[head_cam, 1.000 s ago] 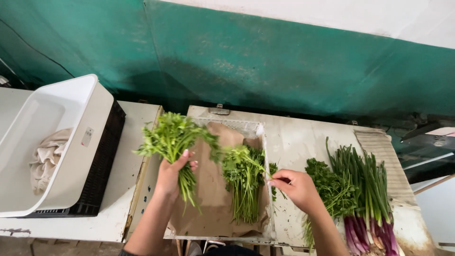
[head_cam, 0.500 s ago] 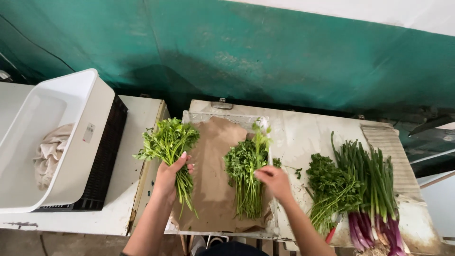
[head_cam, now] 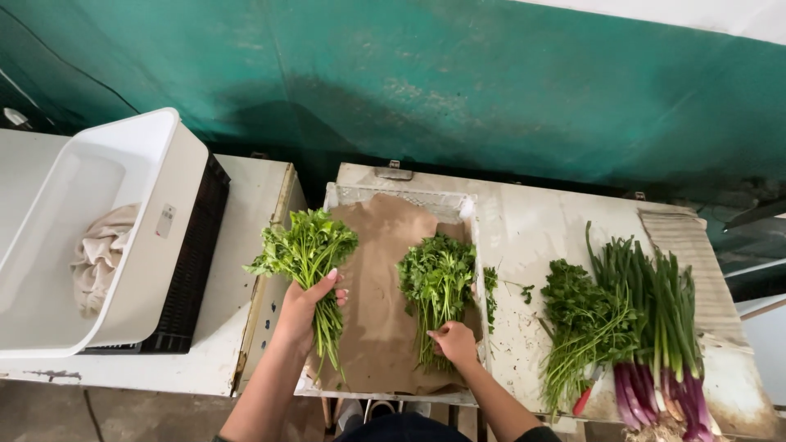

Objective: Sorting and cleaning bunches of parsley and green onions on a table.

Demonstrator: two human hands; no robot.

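Reaching back from the worktop (head_cam: 524, 221), the right hand (head_cam: 455, 342) now presses the second bunch (head_cam: 438, 282) onto the paper (head_cam: 372, 270), fingers apparently closed on stems; left hand (head_cam: 301, 304) stays clamped on its bunch (head_cam: 304, 245).

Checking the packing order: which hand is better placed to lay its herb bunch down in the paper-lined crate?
Right. The right hand already presses its herb bunch onto the brown paper; the left hand holds its bunch at the crate's left edge.
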